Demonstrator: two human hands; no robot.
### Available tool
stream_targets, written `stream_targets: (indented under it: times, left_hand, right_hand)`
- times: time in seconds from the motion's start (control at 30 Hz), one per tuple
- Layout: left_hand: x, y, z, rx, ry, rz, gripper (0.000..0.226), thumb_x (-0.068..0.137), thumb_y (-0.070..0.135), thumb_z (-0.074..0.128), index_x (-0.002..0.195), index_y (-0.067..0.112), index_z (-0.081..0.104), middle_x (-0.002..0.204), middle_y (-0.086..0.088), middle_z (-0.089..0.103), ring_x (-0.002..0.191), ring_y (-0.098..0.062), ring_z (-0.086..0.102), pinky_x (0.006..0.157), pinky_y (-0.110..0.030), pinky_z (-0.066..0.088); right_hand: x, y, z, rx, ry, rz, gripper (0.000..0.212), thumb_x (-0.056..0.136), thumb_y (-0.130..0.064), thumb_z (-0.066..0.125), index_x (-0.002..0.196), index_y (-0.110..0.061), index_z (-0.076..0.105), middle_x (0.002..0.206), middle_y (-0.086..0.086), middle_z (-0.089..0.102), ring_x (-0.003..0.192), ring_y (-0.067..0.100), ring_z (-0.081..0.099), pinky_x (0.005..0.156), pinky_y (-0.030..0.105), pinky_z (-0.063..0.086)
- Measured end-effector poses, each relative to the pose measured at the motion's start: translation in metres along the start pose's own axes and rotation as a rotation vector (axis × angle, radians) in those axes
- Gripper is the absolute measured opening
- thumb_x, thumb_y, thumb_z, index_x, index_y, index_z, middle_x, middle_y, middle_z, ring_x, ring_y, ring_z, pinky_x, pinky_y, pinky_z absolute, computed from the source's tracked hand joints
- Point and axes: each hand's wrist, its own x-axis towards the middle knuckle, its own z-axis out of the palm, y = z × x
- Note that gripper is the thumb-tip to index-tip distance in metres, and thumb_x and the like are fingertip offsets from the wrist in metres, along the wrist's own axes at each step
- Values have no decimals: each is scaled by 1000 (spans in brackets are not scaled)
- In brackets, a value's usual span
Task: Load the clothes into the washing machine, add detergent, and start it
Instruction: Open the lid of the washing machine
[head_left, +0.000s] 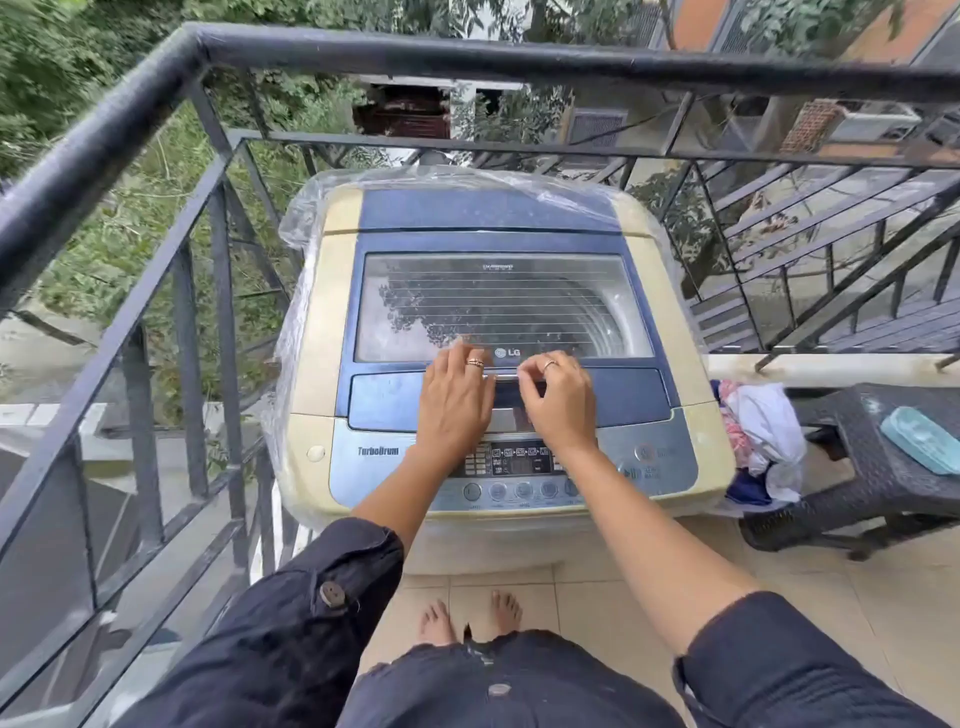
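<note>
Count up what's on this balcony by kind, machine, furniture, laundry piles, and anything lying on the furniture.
Cream and blue top-loading washing machine: 1
Dark wicker table: 1
Pile of mixed clothes: 1
Pale teal flat object on the table: 1
Total: 4

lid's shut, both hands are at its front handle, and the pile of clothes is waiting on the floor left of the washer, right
Not quite. In the head view the pile of clothes sits to the right of the washer, against the dark wicker table, not on the left. The rest holds: the lid is shut, and the left hand and right hand are both at its front handle.
</note>
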Motion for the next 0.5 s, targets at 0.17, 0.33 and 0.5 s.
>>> stream_targets:
  times: [0.17, 0.33, 0.5]
  left_hand:
    - [-16, 5, 0, -23, -104, 20, 41, 91, 33, 33, 80, 7, 64, 78, -10, 62, 74, -32, 60, 64, -36, 46]
    - [-20, 5, -6, -15, -192, -25, 36, 99, 26, 37, 85, 5, 64, 85, -13, 70, 83, -33, 64, 67, -38, 43]
    - [-18, 11, -11, 14, -229, -80, 39, 101, 28, 34, 84, 7, 62, 89, -13, 70, 87, -31, 63, 70, -36, 42]
  right_hand:
    - [-21, 5, 4, -99, -127, 47, 24, 88, -24, 52, 80, -9, 69, 84, 5, 71, 84, 28, 64, 80, 36, 44]
    - [-20, 4, -2, -90, -196, 87, 31, 91, -24, 48, 75, -9, 69, 83, 6, 71, 84, 26, 63, 81, 35, 43]
    - [-13, -8, -10, -126, -232, 138, 38, 94, -27, 44, 74, -6, 68, 84, 14, 72, 82, 33, 63, 76, 37, 45]
